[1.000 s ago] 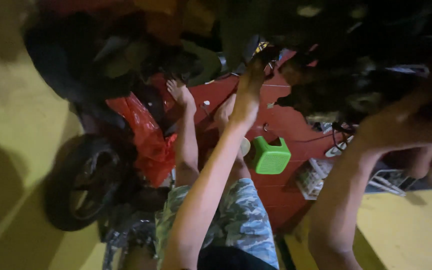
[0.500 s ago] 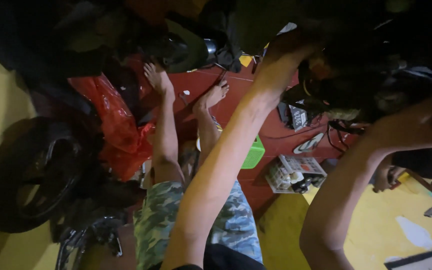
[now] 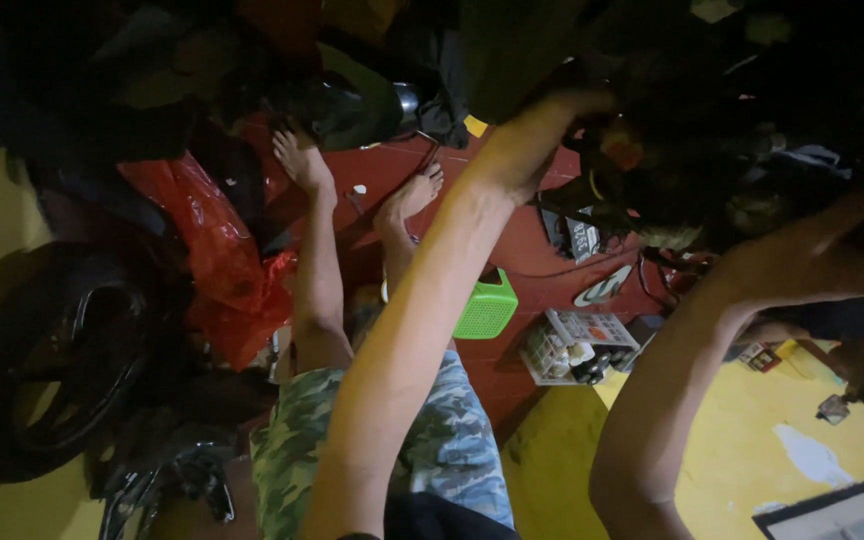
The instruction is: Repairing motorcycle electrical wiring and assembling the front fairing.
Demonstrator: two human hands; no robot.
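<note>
My left hand [image 3: 542, 135] and right hand [image 3: 832, 250] reach into the dark machine underside [image 3: 712, 150]; grip cannot be told. Little clearance there. Green basket [image 3: 485, 305] lies on the red floor [image 3: 542, 260] below.

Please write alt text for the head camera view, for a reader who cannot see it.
A seated person reaches both arms up into dark motorcycle parts overhead, the left hand and right hand against them; whether either has a grip is unclear. Below are bare legs in camouflage shorts, a green basket, a red plastic bag and a black wheel.
</note>
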